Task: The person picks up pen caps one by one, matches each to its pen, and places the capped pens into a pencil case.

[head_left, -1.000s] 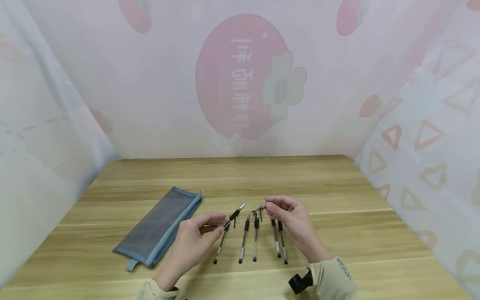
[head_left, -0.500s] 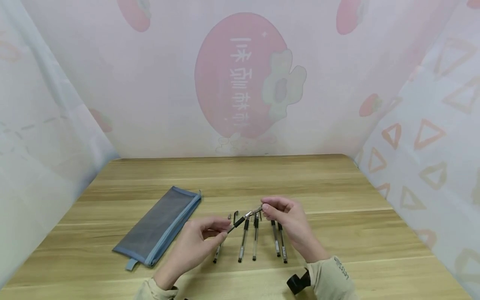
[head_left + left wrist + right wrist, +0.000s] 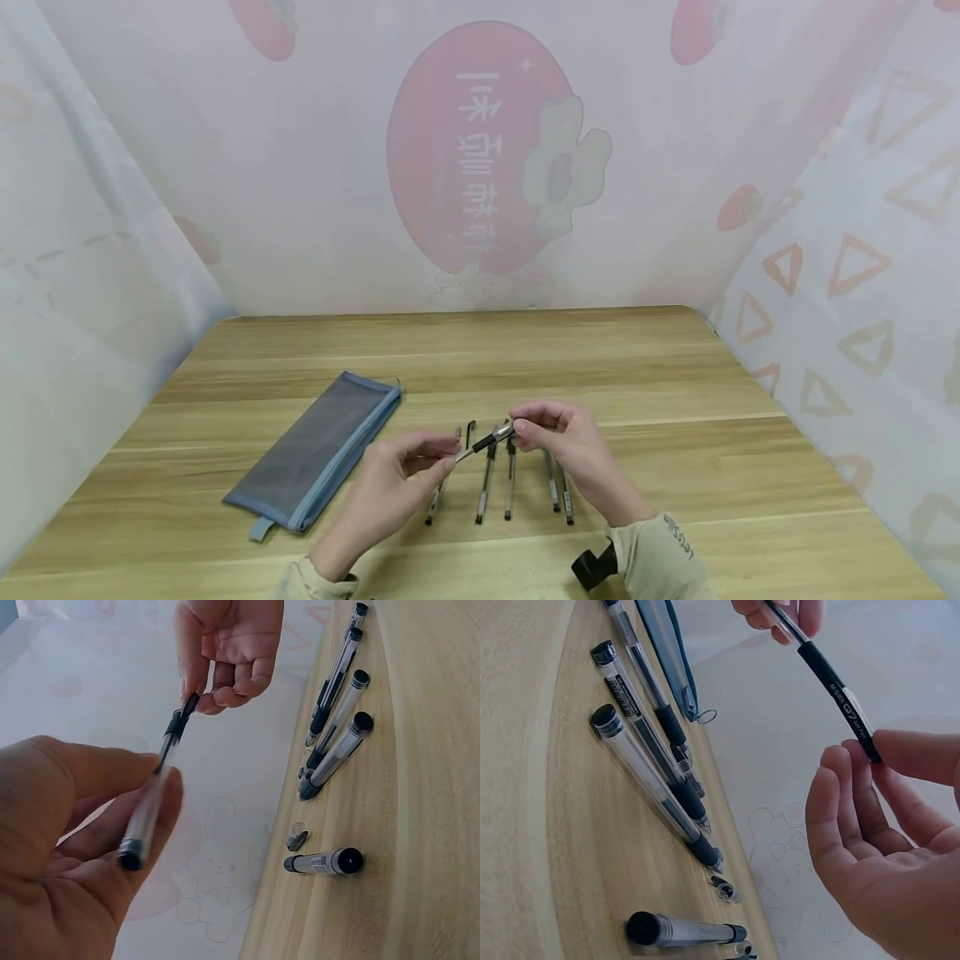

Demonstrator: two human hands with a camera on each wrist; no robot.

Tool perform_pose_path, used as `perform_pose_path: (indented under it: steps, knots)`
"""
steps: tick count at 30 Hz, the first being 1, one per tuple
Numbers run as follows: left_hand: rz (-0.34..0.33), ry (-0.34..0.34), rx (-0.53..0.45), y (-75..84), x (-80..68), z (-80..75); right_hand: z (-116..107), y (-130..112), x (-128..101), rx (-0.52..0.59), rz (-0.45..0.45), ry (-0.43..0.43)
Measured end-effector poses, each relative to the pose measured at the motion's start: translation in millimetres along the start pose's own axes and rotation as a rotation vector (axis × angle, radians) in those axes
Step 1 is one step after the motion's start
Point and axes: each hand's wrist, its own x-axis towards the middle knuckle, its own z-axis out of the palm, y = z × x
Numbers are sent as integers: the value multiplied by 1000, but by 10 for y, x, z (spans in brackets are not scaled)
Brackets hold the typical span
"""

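Note:
In the head view my left hand (image 3: 390, 483) pinches the clear barrel of a black gel pen (image 3: 481, 444) between thumb and fingers, its tip end up toward the right. My right hand (image 3: 573, 450) pinches the pen's cap (image 3: 857, 720), which sits over the tip end and meets the black grip in the right wrist view. The barrel's dark end (image 3: 131, 855) points toward the left wrist camera. Several more gel pens (image 3: 486, 492) lie fanned out on the table below the hands. Loose caps (image 3: 298, 840) lie near their tips.
A grey mesh pencil case (image 3: 311, 450) with a blue zip lies left of the pens, close to my left hand. The wooden table (image 3: 480, 350) reaches back to a printed cloth (image 3: 315, 167). A black strap piece (image 3: 592, 569) hangs at the right sleeve.
The right hand has moved left and slightly down, bringing the cap onto the tip of the pen. The pen has tilted flatter in the left hand, which stays nearly in place.

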Motion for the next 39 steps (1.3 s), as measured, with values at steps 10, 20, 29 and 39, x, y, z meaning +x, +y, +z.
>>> perform_pose_path:
  steps: [10,20,29,39]
  knots:
    - [207,213,4,-66,11,-14,77,9,-36,206,57,30]
    - [28,372,-13,-47,-8,-30,51,4,-60,357,80,118]
    - [-80,369,-75,-36,-12,-94,61,8,-34,347,89,145]
    - [-202,319,-179,-140,-9,-132,49,6,-55,298,81,144]
